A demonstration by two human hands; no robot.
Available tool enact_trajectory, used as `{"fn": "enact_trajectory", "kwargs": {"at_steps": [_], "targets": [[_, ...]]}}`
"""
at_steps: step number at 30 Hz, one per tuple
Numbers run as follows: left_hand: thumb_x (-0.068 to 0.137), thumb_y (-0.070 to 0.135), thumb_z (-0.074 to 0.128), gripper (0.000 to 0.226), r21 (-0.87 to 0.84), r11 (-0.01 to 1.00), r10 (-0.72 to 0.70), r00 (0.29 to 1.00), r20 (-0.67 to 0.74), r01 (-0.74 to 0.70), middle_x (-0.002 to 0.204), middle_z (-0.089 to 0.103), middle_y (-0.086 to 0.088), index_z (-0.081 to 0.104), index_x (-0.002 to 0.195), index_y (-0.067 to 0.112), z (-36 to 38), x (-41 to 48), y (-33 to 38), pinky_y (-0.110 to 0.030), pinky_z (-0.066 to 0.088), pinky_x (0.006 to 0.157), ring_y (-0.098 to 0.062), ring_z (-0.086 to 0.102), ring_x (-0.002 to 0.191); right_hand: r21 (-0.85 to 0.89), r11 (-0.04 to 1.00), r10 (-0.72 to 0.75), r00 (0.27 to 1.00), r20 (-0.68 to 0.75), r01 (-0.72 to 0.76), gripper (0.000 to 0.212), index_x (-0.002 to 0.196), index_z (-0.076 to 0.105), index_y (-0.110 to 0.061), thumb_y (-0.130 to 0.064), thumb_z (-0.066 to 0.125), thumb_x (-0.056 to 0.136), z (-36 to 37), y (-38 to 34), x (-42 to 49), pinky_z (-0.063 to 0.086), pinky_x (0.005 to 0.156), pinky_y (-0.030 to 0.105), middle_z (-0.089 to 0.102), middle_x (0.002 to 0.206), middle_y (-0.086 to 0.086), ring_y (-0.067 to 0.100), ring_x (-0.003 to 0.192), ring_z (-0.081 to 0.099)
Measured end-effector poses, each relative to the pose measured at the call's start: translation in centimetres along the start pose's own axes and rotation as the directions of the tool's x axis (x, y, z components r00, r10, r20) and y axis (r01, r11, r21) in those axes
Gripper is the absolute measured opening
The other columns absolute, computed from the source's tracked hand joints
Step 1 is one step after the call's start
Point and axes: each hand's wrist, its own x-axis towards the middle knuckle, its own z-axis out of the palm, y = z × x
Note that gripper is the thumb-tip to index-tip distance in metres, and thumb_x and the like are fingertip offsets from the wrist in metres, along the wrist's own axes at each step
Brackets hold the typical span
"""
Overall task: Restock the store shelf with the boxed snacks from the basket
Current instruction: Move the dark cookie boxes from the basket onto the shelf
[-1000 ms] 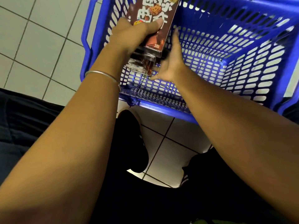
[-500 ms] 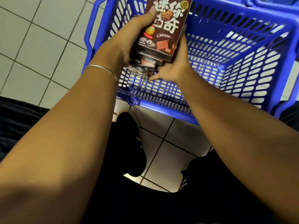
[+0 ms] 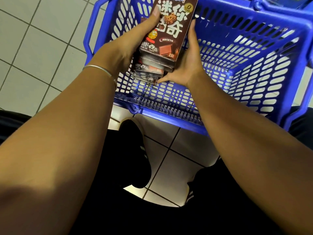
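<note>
Thumb [image 3: 153, 18] of the left hand [image 3: 122, 48] lies bent over the printed front of the top box [image 3: 171, 31]. The other fingers of this hand go behind the boxes, where I cannot see them. So this hand grips the stack of brown cardboard snack boxes [image 3: 152, 65] from its left side.

On the other side the fingers [image 3: 192, 36] of the right hand [image 3: 188, 65] are nearly straight and press flat along the right edge of the stack. Its thumb [image 3: 163, 79] points to the left and touches the lower end of the lowest boxes.

The stack has several flat boxes lying one on another, a little shifted like steps, and it is tilted. The top box shows white Chinese characters, a chocolate chip cookie and a piece of chocolate.

The stack is inside the blue plastic basket with slotted walls [image 3: 169, 117], at its near left corner. Whether the lower end touches the basket floor, I cannot tell.

A thin silver bracelet [image 3: 101, 72] sits on the left wrist. Both forearms are bare and reach over the near rim of the basket. Around the basket is a floor of pale square tiles [image 3: 33, 48]. Below the arms a black shoe [image 3: 135, 150] is on these tiles, near the near wall of the basket.
</note>
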Motion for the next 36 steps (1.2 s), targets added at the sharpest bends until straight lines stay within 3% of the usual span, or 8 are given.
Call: {"fn": "enact_trajectory", "kwargs": {"at_steps": [7,13,19,22,25,29,34,36], "targets": [[0.098,0.075,0.044,0.072,-0.112,0.993,0.046,0.999,0.029,-0.043,0.121,0.078,-0.007,0.063,0.132,0.015,0.0,-0.2,-0.3,-0.036,0.063,0.083,-0.025,0.076,0.112,-0.041,0.999,0.012,0.998,-0.065,-0.014,0.099,0.148,0.047,-0.024,-0.091,0.040,0.076,1.2,0.1,0.0,0.006,0.098,0.090,0.051,0.148,0.015,0.045,0.137,0.045],[0.100,0.074,0.039,0.075,-0.228,0.972,0.061,0.997,0.054,-0.048,0.128,0.075,-0.012,0.068,0.133,0.013,-0.2,-1.4,0.6,-0.047,0.061,0.092,-0.031,0.073,0.118,-0.032,0.999,-0.007,0.997,-0.073,0.004,0.097,0.149,0.046,-0.025,-0.089,0.045,0.076,3.2,-0.8,-1.6,0.019,0.097,0.088,0.051,0.150,0.014,0.047,0.135,0.047],[0.095,0.084,0.018,0.096,-0.290,0.957,0.013,0.997,0.076,0.010,0.135,0.071,-0.015,0.060,0.145,0.013,0.4,-7.4,4.2,-0.059,0.055,0.101,-0.034,0.070,0.122,-0.026,0.999,-0.044,0.999,-0.025,0.044,0.083,0.131,0.064,-0.020,-0.083,0.048,0.080,8.0,-2.7,-7.2,0.035,0.098,0.079,0.066,0.134,0.014,0.044,0.120,0.062],[0.094,0.084,0.003,0.103,-0.287,0.958,0.011,0.997,0.074,0.011,0.133,0.072,-0.013,0.062,0.142,0.014,1.5,-12.5,8.4,-0.057,0.057,0.098,-0.033,0.071,0.120,-0.004,0.995,-0.104,0.994,-0.024,0.104,0.077,0.124,0.069,-0.017,-0.079,0.046,0.085,12.8,-4.6,-12.0,0.046,0.091,0.072,0.066,0.132,0.015,0.044,0.119,0.064],[0.099,0.080,0.008,0.096,-0.332,0.943,0.030,0.997,0.069,-0.006,0.128,0.075,-0.013,0.064,0.139,0.012,2.8,-18.7,14.0,-0.048,0.063,0.085,-0.031,0.074,0.115,0.010,0.982,-0.188,0.981,-0.037,0.189,0.075,0.124,0.069,-0.012,-0.073,0.039,0.092,18.7,-7.1,-17.9,0.048,0.095,0.066,0.065,0.133,0.019,0.042,0.121,0.063],[0.103,0.075,0.016,0.087,-0.374,0.926,0.069,0.996,0.062,-0.041,0.133,0.072,-0.013,0.060,0.146,0.012,5.4,-27.7,22.6,-0.049,0.060,0.096,-0.031,0.071,0.120,-0.054,0.957,-0.289,0.955,-0.068,0.286,0.082,0.146,0.047,-0.004,-0.068,0.030,0.099,28.0,-11.9,-27.0,0.039,0.110,0.063,0.054,0.143,0.026,0.044,0.130,0.055],[0.099,0.075,0.039,0.079,-0.402,0.913,0.103,0.992,0.070,-0.066,0.136,0.071,-0.011,0.068,0.139,0.013,8.8,-38.9,33.3,-0.050,0.056,0.101,-0.033,0.070,0.122,-0.332,0.851,-0.478,0.861,-0.171,0.407,0.072,0.150,0.047,-0.021,-0.068,0.026,0.100,38.2,-18.0,-39.3,0.035,0.116,0.058,0.057,0.145,0.008,0.029,0.135,0.054],[0.094,0.082,0.038,0.079,-0.371,0.926,0.085,0.995,0.043,-0.063,0.123,0.077,-0.006,0.079,0.115,0.018,10.0,-42.6,36.6,-0.043,0.060,0.090,-0.030,0.075,0.112,-0.385,0.816,-0.529,0.826,-0.195,0.432,0.070,0.149,0.048,-0.026,-0.070,0.026,0.099,41.7,-20.1,-43.6,0.032,0.117,0.058,0.057,0.146,0.003,0.026,0.137,0.052]]}}
